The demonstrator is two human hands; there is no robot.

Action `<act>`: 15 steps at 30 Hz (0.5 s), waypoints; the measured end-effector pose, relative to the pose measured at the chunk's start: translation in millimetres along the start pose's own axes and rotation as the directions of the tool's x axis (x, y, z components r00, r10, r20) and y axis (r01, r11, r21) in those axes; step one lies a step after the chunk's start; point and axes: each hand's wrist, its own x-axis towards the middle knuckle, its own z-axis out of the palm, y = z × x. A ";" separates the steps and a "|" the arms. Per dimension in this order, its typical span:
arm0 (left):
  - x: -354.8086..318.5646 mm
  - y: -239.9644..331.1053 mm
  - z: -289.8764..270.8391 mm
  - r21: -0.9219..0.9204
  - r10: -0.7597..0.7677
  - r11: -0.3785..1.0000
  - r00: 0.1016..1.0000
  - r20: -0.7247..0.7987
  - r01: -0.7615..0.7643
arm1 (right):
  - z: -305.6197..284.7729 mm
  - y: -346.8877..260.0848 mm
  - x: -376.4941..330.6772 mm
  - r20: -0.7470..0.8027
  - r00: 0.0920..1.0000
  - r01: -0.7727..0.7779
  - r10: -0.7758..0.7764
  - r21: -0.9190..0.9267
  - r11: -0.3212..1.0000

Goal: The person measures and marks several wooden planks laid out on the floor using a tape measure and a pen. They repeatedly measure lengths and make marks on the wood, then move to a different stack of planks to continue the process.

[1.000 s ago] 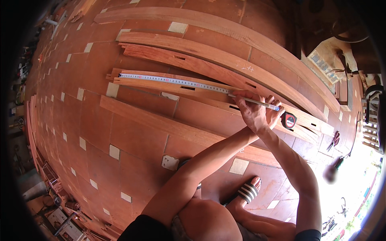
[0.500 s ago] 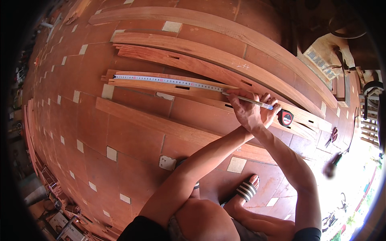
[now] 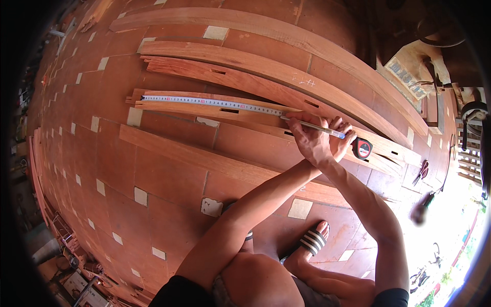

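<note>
My forearms cross, the right over the left. My right hand (image 3: 313,143) is closed round a pen (image 3: 319,128) with a clear barrel and a blue end. Its tip points left, at the edge of the tape blade on the wood. Partly hidden behind it, my left hand (image 3: 343,146) curls its fingers beside the black-and-red case of a tape measure (image 3: 362,148) and appears to grip it. The white blade (image 3: 204,101) runs out leftward along a pair of slotted wooden strips (image 3: 194,108). Its hooked end lies near their left ends.
More long wooden boards (image 3: 235,53) lie beyond the strips on the tiled floor (image 3: 163,179), and another board (image 3: 204,158) lies nearer me. Red-handled scissors (image 3: 422,170) and a dark tool (image 3: 423,207) are at right. My sandalled foot (image 3: 314,240) is below the near board.
The view has shifted very slightly, so the boards appear a little further left. Both hands, the pen and the tape measure keep nearly the same places.
</note>
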 end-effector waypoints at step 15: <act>2.1 17.6 4.2 -0.112 -0.007 0.994 0.998 -0.070 -0.001 | -7.7 29.3 -2.0 -0.055 0.995 0.088 -0.087 0.001 0.996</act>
